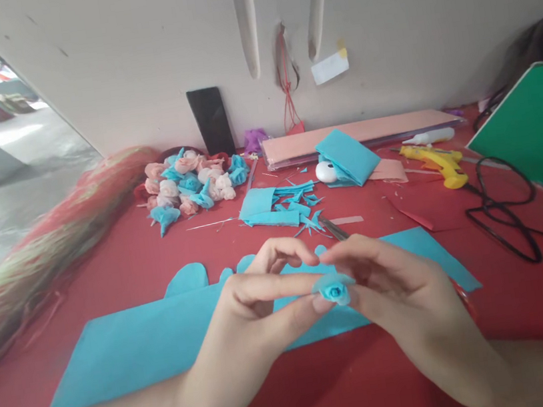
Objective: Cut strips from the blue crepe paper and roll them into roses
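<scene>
A small blue paper rose (335, 290) sits between my two hands, its rolled centre turned toward me. My left hand (260, 306) pinches it from the left with thumb and forefinger. From the right, the thumb of my right hand (399, 286) presses on its petals, while the other fingers curl above it. Beneath both hands lies a wide blue paper strip (145, 346). Cut rounded blue petals (187, 280) rest along the strip's far edge. The tips of some right fingers are hidden.
Pink, white and blue paper flowers (187, 181) are heaped at the back left. Blue scraps (272, 209) and part of a pair of scissors (334, 228) lie beyond my hands. A yellow glue gun (435, 163) with a black cord (521, 256) is at right, near a green board (539, 132).
</scene>
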Available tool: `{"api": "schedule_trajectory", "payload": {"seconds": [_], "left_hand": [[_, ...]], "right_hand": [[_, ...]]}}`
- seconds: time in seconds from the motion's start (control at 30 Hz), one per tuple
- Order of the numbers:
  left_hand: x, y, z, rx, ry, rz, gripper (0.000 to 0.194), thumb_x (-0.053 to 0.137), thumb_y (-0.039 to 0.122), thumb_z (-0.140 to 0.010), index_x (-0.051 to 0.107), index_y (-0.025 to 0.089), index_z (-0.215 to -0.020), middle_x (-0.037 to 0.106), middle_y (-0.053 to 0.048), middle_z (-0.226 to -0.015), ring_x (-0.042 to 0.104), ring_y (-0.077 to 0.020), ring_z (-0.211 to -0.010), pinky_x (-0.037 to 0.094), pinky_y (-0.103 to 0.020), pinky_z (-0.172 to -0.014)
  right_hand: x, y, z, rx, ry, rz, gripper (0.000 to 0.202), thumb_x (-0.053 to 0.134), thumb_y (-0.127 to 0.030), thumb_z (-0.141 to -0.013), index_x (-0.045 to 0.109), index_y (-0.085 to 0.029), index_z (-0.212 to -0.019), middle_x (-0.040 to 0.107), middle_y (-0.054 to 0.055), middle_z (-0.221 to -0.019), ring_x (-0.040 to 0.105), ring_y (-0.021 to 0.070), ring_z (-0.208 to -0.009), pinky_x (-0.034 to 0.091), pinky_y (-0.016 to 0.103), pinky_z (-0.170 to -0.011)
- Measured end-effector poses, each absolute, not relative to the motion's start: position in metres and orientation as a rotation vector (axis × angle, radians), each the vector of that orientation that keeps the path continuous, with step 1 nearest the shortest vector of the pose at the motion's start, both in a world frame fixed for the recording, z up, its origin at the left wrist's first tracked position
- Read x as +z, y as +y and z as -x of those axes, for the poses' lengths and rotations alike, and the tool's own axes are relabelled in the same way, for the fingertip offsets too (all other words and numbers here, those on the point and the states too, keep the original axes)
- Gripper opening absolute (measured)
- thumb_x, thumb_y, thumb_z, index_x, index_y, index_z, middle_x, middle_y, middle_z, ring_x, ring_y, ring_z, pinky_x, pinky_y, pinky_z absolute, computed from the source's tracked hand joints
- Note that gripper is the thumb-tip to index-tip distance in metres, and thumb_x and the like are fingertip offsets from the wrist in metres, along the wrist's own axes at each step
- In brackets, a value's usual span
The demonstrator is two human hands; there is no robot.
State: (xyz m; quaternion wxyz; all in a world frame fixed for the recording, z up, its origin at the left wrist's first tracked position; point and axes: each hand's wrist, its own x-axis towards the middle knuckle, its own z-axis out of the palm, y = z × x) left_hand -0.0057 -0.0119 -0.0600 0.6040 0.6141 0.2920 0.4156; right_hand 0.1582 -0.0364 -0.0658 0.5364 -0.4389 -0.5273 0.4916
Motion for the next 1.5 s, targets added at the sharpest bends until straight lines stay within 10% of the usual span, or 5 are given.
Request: {"api": "schedule_trajectory", "payload": {"seconds": [0.5, 0.77, 1.5], "left_hand": [[-0.062, -0.003, 0.006, 0.920, 0.698, -1.440, 0.029, 0.051, 0.018, -0.093, 0.072, 0.035, -0.103, 0.057, 0.001, -0.109, 0.050, -0.0143, -0.108, 0.038, -0.024, -0.098], [-0.060, -0.002, 0.007, 0.933, 0.747, -1.473, 0.018, 0.066, 0.018, -0.083, 0.077, 0.032, -0.082, 0.054, 0.000, -0.081, 0.049, -0.0126, -0.077, 0.045, -0.026, -0.077], [-0.056, -0.007, 0.007, 1.117, 0.756, -1.642, 0.015, 0.068, 0.007, -0.071, 0.071, 0.022, -0.072, 0.058, 0.001, -0.076, 0.053, -0.0111, -0.068, 0.047, -0.024, -0.067]], "right_hand": [[-0.066, -0.022, -0.165, 1.627, -0.944, 1.017, 0.014, 0.073, -0.034, -0.075, 0.068, -0.021, -0.070, 0.037, -0.007, -0.049, 0.026, 0.0067, -0.047, 0.021, 0.023, -0.045], [-0.062, -0.027, -0.163, 1.759, -0.947, 0.964, 0.018, 0.073, -0.033, -0.075, 0.065, -0.019, -0.066, 0.040, -0.006, -0.052, 0.029, 0.0070, -0.049, 0.023, 0.024, -0.048], [-0.063, -0.034, -0.158, 1.633, -1.104, 0.930, 0.019, 0.070, -0.028, -0.077, 0.059, -0.021, -0.063, 0.048, -0.005, -0.063, 0.039, 0.0082, -0.056, 0.035, 0.021, -0.052]]}}
